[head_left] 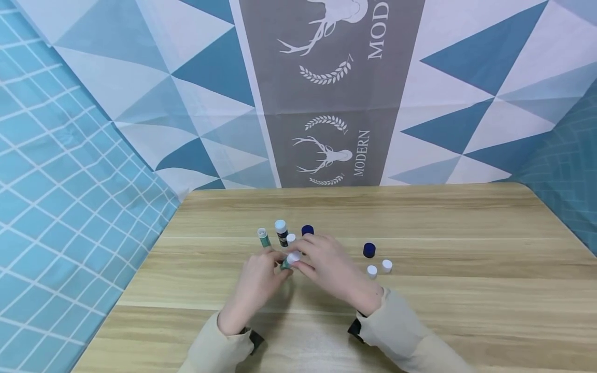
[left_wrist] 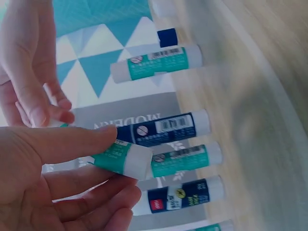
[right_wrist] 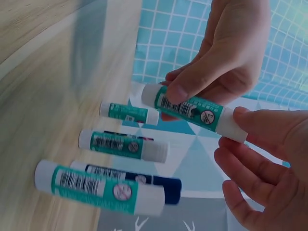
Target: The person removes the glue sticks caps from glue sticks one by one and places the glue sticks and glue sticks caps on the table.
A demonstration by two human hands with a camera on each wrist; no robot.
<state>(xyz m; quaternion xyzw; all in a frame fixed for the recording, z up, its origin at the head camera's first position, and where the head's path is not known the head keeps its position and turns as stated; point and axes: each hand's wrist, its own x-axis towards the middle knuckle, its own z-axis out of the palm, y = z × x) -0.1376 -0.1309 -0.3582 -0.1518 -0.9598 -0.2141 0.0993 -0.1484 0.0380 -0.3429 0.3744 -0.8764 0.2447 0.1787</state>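
Note:
My left hand (head_left: 254, 282) holds a green-and-white glue stick (right_wrist: 207, 114) by its barrel, between thumb and fingers. The right hand (head_left: 333, 269) pinches the white cap (right_wrist: 232, 127) at the stick's other end, with thumb and forefinger. Just beyond the hands, several glue sticks stand upright on the table. Among them are a green one (head_left: 264, 240) at the left, a navy one with a white top (head_left: 282, 235), and a navy-capped one (head_left: 307, 230) partly hidden behind the right hand.
Right of the hands, a navy cap (head_left: 369, 250) and two white caps (head_left: 387, 266) sit loose on the wooden table (head_left: 443, 321). Patterned cloth (head_left: 196, 103) hangs behind the table's far edge, and blue checked cloth (head_left: 60, 217) lines the left side.

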